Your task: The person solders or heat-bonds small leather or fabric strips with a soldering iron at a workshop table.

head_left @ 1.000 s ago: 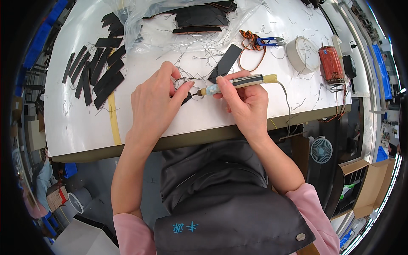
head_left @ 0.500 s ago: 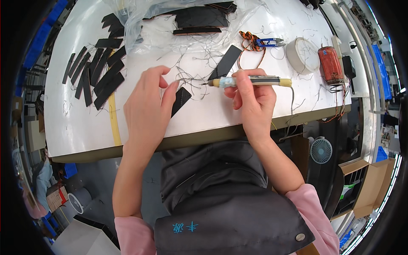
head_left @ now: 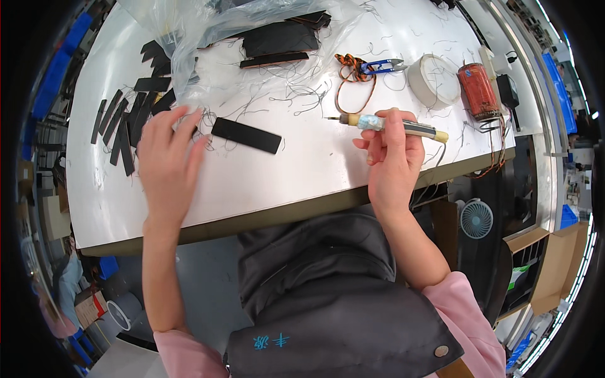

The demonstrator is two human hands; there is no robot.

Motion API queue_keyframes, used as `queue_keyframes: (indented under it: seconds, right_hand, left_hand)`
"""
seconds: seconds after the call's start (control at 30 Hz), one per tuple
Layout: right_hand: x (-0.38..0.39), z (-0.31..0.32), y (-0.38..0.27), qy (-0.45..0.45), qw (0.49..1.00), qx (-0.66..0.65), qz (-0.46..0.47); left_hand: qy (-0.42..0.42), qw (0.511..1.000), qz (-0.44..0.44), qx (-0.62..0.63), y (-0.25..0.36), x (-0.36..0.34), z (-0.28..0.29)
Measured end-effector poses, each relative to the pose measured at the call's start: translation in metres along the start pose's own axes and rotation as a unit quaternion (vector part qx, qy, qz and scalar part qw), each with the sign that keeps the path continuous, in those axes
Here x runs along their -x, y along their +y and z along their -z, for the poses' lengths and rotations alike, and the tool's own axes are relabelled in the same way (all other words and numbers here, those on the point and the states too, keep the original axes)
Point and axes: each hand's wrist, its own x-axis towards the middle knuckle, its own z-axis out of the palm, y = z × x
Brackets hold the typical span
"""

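Step in hand, by judgement, is a handling pause between pieces, with the hot-looking or pointed end of the tool kept off the work. Right hand [head_left: 396,160]: thumb and fingers clamped around a slim pen-shaped tool with pale yellow ends and a fine metal tip [head_left: 370,121]; the tip points left and touches no piece. Left hand [head_left: 169,167]: thumb and forefinger apart, outline blurred; whether a thread lies between them cannot be told. The flat black rectangular piece [head_left: 247,135] lies slantwise on the white-topped bench [head_left: 302,170], just right of the left fingers, between the two hands. More narrow black strips [head_left: 152,84] lie to the left and far left.

Any next move on the piece calls for steadying it with the left fingers, bringing the tip to its edge and keeping skin clear of that tip.

Fine dark threads [head_left: 301,94] litter the far side. Blue-handled snips [head_left: 383,65] lie at far right, nearer than the red cylindrical can [head_left: 477,92] to the hands.

Markings: blue stitched characters [head_left: 271,342] show on the dark grey apron [head_left: 340,315], not transcribed. The can bears small printing, not legible enough to report. No label shows on the piece.
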Motion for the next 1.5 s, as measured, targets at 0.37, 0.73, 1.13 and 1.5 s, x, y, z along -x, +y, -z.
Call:
queue_keyframes:
  seconds: [0.37, 0.73, 1.13, 1.5]
  right_hand:
    - [-0.010, 0.009, -0.001, -0.002, 1.000, 0.004, 0.000]
    - [-0.003, -0.020, 0.004, -0.115, 0.991, 0.053, -0.042]
    - [0.006, -0.028, 0.010, -0.182, 0.971, 0.146, -0.051]
    - [0.006, -0.026, 0.014, -0.225, 0.945, 0.233, -0.043]
  left_hand:
    - [-0.088, 0.978, -0.066, 0.177, 0.082, 0.029, -0.014]
    - [-0.059, 0.985, -0.048, 0.156, 0.079, 0.051, -0.001]
    - [0.018, 0.993, -0.024, 0.110, 0.067, 0.056, -0.006]
    - [-0.024, 0.997, -0.054, 0.042, 0.070, 0.056, -0.004]
